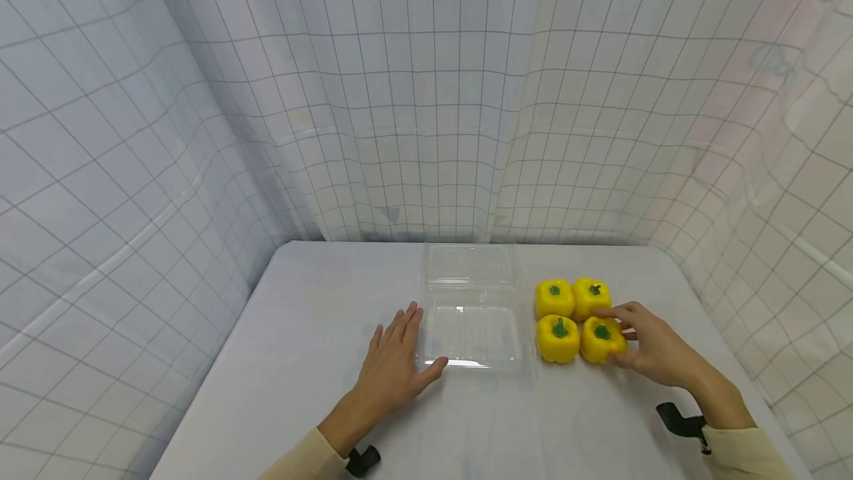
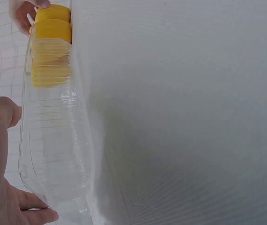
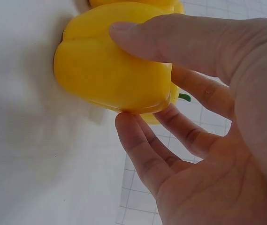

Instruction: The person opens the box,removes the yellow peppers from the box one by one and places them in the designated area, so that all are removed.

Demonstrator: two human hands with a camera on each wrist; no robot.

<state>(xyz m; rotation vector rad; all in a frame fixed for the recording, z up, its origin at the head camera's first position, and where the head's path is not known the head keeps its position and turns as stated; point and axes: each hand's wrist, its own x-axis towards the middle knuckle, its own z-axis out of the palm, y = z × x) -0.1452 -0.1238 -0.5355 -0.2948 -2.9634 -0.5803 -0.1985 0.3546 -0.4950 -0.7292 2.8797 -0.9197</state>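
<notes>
My right hand [image 1: 660,350] grips the front right yellow bell pepper [image 1: 598,343], one of several standing in a tight block. In the right wrist view its thumb lies along one side of that pepper [image 3: 110,61] and the fingertips [image 3: 126,122] touch another side. A clear plastic clamshell container [image 1: 472,335] stands left of the peppers, its lid [image 1: 469,265] folded back away from me. At the container's left side rests my left hand [image 1: 393,369], fingers extended along the edge and thumb at the near corner. It holds nothing.
The other yellow peppers are at the back left [image 1: 554,299], back right [image 1: 589,295] and front left [image 1: 557,339] of the block. A white table [image 1: 320,302] lies under everything. White curtains [image 1: 426,95] with a grid pattern enclose its back and sides.
</notes>
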